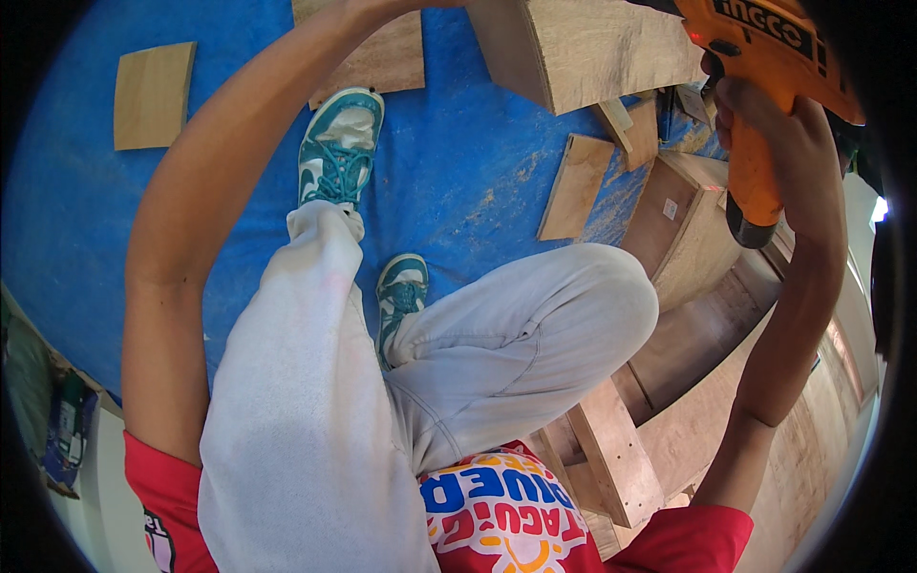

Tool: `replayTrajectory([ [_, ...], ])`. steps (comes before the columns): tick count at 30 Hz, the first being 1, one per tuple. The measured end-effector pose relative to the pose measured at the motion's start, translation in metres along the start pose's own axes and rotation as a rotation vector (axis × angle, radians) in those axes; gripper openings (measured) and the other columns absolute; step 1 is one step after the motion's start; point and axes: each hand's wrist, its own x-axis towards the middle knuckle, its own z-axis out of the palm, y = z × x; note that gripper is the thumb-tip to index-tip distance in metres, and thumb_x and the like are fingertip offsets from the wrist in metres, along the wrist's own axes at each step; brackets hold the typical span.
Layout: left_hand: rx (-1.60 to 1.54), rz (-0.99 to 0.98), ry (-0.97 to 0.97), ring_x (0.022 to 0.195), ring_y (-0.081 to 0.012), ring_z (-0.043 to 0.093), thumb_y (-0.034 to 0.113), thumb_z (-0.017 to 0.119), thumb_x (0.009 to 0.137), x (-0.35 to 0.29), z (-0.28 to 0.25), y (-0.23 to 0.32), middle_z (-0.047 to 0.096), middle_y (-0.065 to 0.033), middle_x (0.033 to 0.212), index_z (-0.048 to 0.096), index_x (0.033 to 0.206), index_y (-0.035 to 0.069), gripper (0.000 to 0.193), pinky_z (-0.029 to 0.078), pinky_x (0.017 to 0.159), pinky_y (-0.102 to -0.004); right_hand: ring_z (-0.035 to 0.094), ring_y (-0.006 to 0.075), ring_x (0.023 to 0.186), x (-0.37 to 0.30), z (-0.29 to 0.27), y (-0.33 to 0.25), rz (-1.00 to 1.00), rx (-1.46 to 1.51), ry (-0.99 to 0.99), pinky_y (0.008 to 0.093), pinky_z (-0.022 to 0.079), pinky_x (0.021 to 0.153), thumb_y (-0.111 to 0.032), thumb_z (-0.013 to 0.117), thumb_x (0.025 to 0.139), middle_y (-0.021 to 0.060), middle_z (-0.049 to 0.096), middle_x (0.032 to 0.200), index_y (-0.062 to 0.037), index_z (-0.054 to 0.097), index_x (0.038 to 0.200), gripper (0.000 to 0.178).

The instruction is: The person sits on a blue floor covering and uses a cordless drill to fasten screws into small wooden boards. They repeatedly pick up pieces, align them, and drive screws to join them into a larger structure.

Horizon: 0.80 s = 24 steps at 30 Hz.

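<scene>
My right hand is closed around the grip of an orange and black cordless drill at the upper right. The drill's nose points left, toward a plywood box, and its tip is cut off by the top edge. My left arm reaches up and across to the top of the view. Only a sliver of my left hand shows there, near the box's upper left corner; its fingers are out of sight. A plywood panel lies below that arm, beside my shoe.
A blue sheet dusted with sawdust covers the floor. Loose plywood pieces lie on it, with another board at far left. Wooden box parts crowd my right side, beside my bent knee. A dark package stands at lower left.
</scene>
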Motion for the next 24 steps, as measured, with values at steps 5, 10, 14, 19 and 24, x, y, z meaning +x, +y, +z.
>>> replayTrajectory([
  [5,-0.034,-0.006,-0.004,0.082,-0.0210,0.073,0.005,0.077,0.081,-0.001,0.000,0.000,0.077,-0.0104,0.085,0.081,0.091,0.004,0.011,0.055,0.076,-0.0342,0.060,0.0137,0.067,0.019,-0.023,0.013,0.144,-0.094,-0.127,0.0287,0.048,0.063,-0.033,0.070,0.089,0.0038,0.063,0.078,-0.0002,0.070,0.108,0.038],
  [10,-0.048,-0.021,-0.004,0.082,-0.0212,0.073,0.005,0.077,0.081,-0.001,0.000,0.000,0.077,-0.0103,0.085,0.080,0.092,0.003,0.011,0.055,0.077,-0.0341,0.060,0.0138,0.065,0.020,-0.030,0.020,0.172,-0.169,-0.145,0.0293,0.048,0.061,-0.035,0.071,0.089,0.0031,0.063,0.077,-0.0019,0.068,0.099,0.035],
  [14,-0.032,-0.006,0.007,0.085,-0.0219,0.072,0.005,0.078,0.081,-0.001,0.000,0.001,0.077,-0.0111,0.087,0.081,0.092,0.004,0.011,0.055,0.078,-0.0348,0.061,0.0136,0.065,0.022,-0.027,0.013,0.168,-0.187,-0.155,0.0297,0.048,0.060,-0.037,0.070,0.088,0.0026,0.063,0.076,-0.0027,0.068,0.098,0.035],
  [19,-0.024,-0.005,0.024,0.086,-0.0227,0.072,0.005,0.078,0.081,-0.003,0.001,0.001,0.077,-0.0112,0.087,0.081,0.092,0.005,0.011,0.055,0.079,-0.0354,0.060,0.0136,0.063,0.019,-0.023,0.013,0.126,-0.153,-0.105,0.0293,0.048,0.060,-0.037,0.070,0.088,0.0023,0.061,0.074,-0.0033,0.068,0.099,0.036],
  [24,-0.019,-0.002,0.008,0.085,-0.0224,0.072,0.005,0.078,0.080,-0.002,0.000,0.001,0.077,-0.0110,0.087,0.080,0.091,0.004,0.011,0.055,0.078,-0.0354,0.061,0.0138,0.065,0.023,-0.028,0.015,0.151,-0.194,-0.168,0.0293,0.048,0.060,-0.038,0.070,0.089,0.0028,0.062,0.075,-0.0032,0.068,0.100,0.037],
])
